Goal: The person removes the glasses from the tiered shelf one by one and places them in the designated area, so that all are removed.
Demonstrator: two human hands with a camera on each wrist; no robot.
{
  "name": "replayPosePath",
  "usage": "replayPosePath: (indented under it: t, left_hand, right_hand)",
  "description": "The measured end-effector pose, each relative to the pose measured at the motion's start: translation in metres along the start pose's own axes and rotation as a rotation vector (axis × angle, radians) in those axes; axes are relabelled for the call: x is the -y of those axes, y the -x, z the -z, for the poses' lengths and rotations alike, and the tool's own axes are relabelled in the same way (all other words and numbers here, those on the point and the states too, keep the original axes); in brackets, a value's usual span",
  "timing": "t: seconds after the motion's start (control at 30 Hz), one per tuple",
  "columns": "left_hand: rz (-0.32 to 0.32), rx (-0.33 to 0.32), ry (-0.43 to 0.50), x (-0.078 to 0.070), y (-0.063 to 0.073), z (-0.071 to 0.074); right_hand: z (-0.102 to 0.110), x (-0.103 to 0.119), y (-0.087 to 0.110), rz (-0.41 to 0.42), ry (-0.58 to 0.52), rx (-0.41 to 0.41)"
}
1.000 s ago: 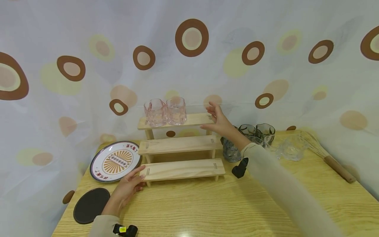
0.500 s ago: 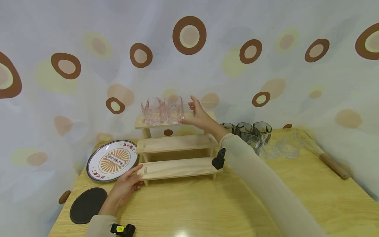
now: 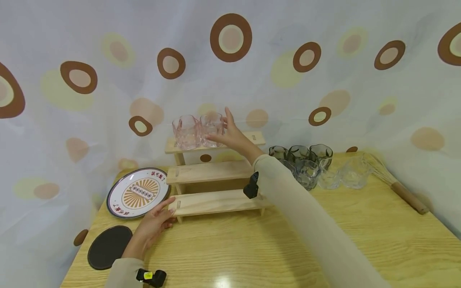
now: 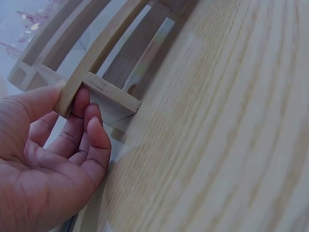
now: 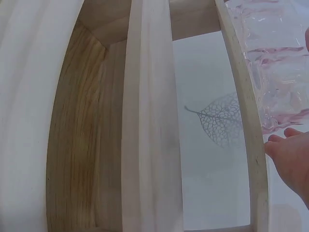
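Note:
A three-tier wooden rack (image 3: 212, 203) stands on the table, two pink glasses side by side on its top tier. My left hand (image 3: 154, 222) pinches the left end of the lowest tier, thumb above and fingers curled beneath, as the left wrist view shows. My right hand (image 3: 235, 140) is around the right pink glass (image 3: 212, 124), thumb across its front and the other fingers at its right side and behind. Just left of it stands the other pink glass (image 3: 186, 134). In the right wrist view, the right hand's fingertips (image 5: 280, 137) are right at the glass's side.
Right of the rack stand several dark glasses (image 3: 320, 154) and clear glasses (image 3: 354, 174). A whisk (image 3: 408, 198) with a wooden handle lies beyond them. At left are a patterned plate (image 3: 119, 202) and a black round mat (image 3: 109, 248). A patterned sheet (image 3: 273, 36) hangs behind.
My right hand has moved left along the top tier from its right end to the right pink glass. My left hand has stayed on the lowest tier's end.

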State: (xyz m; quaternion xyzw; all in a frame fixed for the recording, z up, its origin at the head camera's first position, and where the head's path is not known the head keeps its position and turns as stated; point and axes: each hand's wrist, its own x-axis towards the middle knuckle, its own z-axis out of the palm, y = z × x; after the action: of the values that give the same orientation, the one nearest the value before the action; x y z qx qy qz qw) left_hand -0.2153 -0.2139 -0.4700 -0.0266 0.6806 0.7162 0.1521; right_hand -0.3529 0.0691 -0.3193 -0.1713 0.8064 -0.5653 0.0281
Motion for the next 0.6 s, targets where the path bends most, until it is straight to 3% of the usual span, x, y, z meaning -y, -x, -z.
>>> replayPosePath:
  t: [0.2, 0.6]
  left_hand:
    - [-0.002, -0.005, 0.003, -0.0009, -0.0003, -0.0003]
    - [0.003, -0.02, -0.004, -0.0037, 0.0024, -0.0037]
  right_hand:
    - [-0.003, 0.0035, -0.0028, 0.006, -0.076, 0.025]
    - [-0.0033, -0.0035, -0.0045, 0.055, -0.051, -0.015]
